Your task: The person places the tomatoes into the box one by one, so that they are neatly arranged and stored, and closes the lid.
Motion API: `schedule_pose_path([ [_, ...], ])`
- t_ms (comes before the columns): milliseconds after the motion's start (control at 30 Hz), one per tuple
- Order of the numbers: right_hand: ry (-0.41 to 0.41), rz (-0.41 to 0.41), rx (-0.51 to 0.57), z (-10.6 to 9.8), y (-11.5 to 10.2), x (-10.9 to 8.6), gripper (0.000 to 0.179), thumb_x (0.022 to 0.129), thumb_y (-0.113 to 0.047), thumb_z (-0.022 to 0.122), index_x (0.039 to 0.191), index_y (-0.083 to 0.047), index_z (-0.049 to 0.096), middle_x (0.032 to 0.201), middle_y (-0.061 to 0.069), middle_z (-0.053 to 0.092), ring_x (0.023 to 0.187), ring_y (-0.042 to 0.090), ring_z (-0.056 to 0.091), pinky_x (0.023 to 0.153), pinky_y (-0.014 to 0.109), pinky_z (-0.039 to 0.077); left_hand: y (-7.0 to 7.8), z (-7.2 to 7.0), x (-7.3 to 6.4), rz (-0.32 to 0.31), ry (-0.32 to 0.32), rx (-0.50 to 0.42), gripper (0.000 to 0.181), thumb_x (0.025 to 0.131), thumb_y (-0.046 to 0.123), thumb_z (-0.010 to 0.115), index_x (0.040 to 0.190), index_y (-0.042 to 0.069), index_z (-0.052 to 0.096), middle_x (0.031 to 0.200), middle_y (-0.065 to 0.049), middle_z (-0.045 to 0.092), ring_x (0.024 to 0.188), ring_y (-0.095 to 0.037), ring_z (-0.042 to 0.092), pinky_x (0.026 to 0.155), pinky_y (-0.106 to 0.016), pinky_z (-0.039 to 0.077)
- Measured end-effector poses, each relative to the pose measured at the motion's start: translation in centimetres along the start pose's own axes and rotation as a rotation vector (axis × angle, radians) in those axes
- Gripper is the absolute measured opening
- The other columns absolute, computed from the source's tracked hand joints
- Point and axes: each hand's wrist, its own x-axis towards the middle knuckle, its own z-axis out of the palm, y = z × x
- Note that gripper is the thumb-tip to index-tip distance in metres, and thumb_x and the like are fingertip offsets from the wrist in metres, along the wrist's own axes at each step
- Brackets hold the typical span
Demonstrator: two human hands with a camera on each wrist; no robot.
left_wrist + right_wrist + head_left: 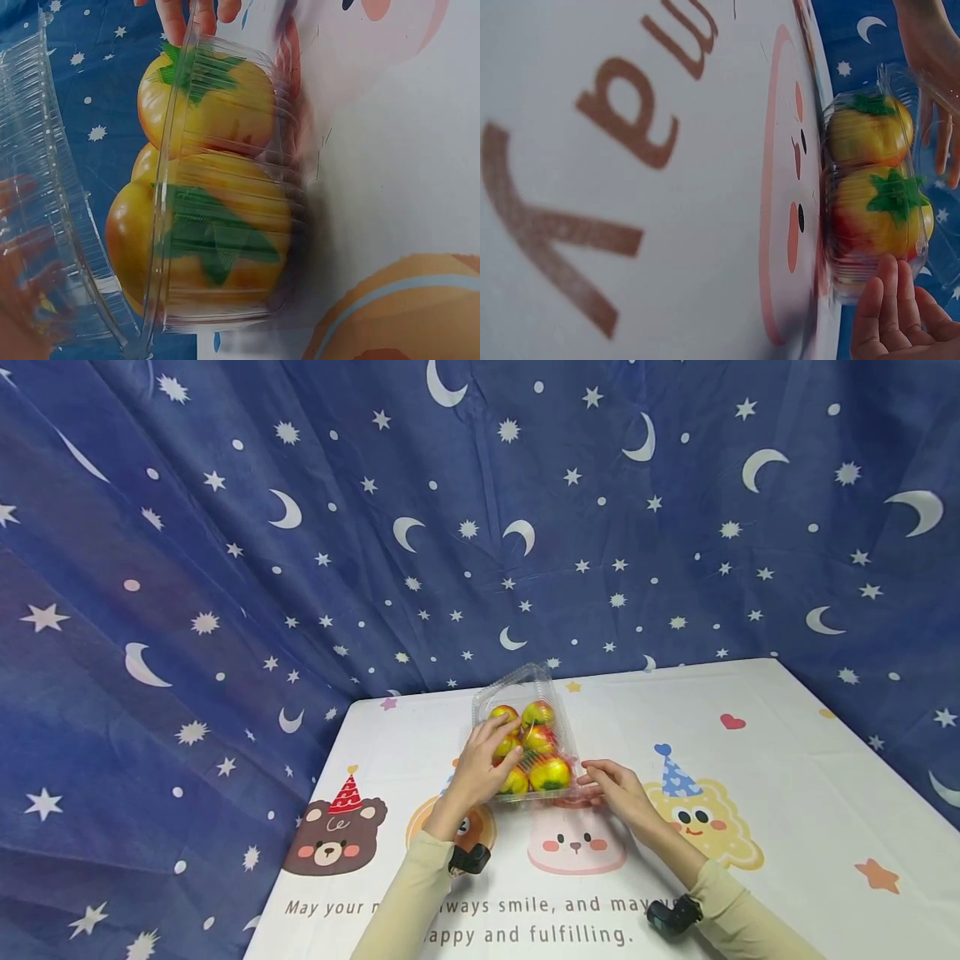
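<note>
A clear plastic clamshell box lies on the table, holding several yellow-and-red fruits with green star-shaped leaves. Its clear lid stands tilted at an angle over the base, partly raised. My left hand is over the left side of the box, fingers extended; the left wrist view shows it blurred through the lid, on the outer side. At the right front corner is my right hand, its fingers fairly straight and touching or very close to the box wall.
A white tablecloth with cartoon animals and printed words covers the table. Behind it hangs a blue curtain with moons and stars, close to the table's far edge. Black wrist cameras are strapped on both wrists.
</note>
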Motion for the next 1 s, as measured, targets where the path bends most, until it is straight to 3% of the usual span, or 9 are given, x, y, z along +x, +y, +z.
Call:
schedule_pose_path([
  [367,0.007,-0.002,-0.026,0.04,0.04,-0.09,0.038,0.104,-0.016,0.049,0.131,0.010,0.054,0.106,0.022,0.069,0.087,0.030,0.069,0.073,0.034,0.058,-0.02,0.28,0.09,0.018,0.038,0.032,0.056,0.103,0.052,0.036,0.144,0.017,0.053,0.147,-0.015,0.044,0.130,-0.031,0.041,0.104,-0.051,0.039],
  [767,0.005,0.004,-0.024,-0.03,-0.18,-0.51,0.039,0.104,-0.017,0.048,0.131,0.011,0.052,0.108,0.023,0.067,0.088,0.028,0.070,0.073,0.032,0.058,0.09,0.37,-0.05,-0.004,0.017,0.045,0.055,0.102,0.051,0.038,0.143,0.018,0.054,0.147,-0.016,0.039,0.133,-0.030,0.034,0.099,-0.052,0.041],
  [1000,0.005,0.006,-0.010,0.05,-0.12,-0.58,0.039,0.105,-0.016,0.048,0.132,0.011,0.052,0.106,0.023,0.067,0.088,0.027,0.070,0.074,0.032,0.058,0.04,0.40,-0.03,0.013,0.022,0.038,0.053,0.103,0.047,0.040,0.142,0.016,0.055,0.144,-0.017,0.042,0.129,-0.030,0.040,0.097,-0.050,0.043],
])
